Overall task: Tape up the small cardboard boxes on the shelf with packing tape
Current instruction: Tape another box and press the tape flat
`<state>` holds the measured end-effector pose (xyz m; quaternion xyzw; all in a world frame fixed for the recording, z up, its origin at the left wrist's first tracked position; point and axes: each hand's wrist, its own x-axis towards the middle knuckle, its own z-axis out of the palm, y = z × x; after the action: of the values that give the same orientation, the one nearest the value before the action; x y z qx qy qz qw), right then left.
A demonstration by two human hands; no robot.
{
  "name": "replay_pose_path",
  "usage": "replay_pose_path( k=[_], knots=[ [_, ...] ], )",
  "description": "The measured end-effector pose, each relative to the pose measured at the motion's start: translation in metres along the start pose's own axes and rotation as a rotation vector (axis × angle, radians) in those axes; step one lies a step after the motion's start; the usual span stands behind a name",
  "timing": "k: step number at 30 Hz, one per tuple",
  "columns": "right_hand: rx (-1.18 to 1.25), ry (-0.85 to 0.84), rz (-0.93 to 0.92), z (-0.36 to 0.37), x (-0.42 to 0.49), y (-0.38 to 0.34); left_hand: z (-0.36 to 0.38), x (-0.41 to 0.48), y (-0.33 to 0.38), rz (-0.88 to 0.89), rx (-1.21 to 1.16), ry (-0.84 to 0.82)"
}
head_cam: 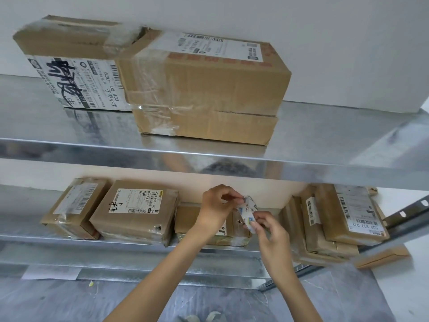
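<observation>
Head view: both hands work in front of the lower shelf [69, 238] of a metal rack. The left hand [217, 205] pinches the upper end of a small white printed piece [247, 211] between thumb and fingertips. The right hand [270, 231] pinches its lower end, the other fingers curled (whether this piece is a label or tape, I cannot tell). The piece is held up off the shelf, just in front of a box [185, 220] that the left wrist partly hides.

The small cardboard boxes [137, 212] lie in a row on that lower shelf. At the left are 2 flat ones with white shipping labels, touching each other. The partly hidden box is in the middle, and a leaning stack [343, 219] of several stands at the right. Clear tape shines on some of their edges.

On the upper shelf [209, 155] stand 2 larger boxes [204, 89], side by side and touching, both wrapped with clear tape.
</observation>
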<state>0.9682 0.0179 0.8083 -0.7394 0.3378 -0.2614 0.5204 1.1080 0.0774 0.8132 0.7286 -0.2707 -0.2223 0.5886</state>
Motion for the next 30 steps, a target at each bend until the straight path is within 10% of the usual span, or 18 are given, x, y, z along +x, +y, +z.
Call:
replay_pose_path(
  k=[6, 30],
  knots=[
    [0.054, -0.322, 0.013, 0.005, -0.007, -0.001, 0.002, 0.003, 0.003, 0.056, 0.193, -0.079],
    [-0.005, -0.156, 0.543, 0.033, -0.029, 0.057, 0.024, 0.076, -0.058, 0.022, 0.506, -0.272]
  ],
)
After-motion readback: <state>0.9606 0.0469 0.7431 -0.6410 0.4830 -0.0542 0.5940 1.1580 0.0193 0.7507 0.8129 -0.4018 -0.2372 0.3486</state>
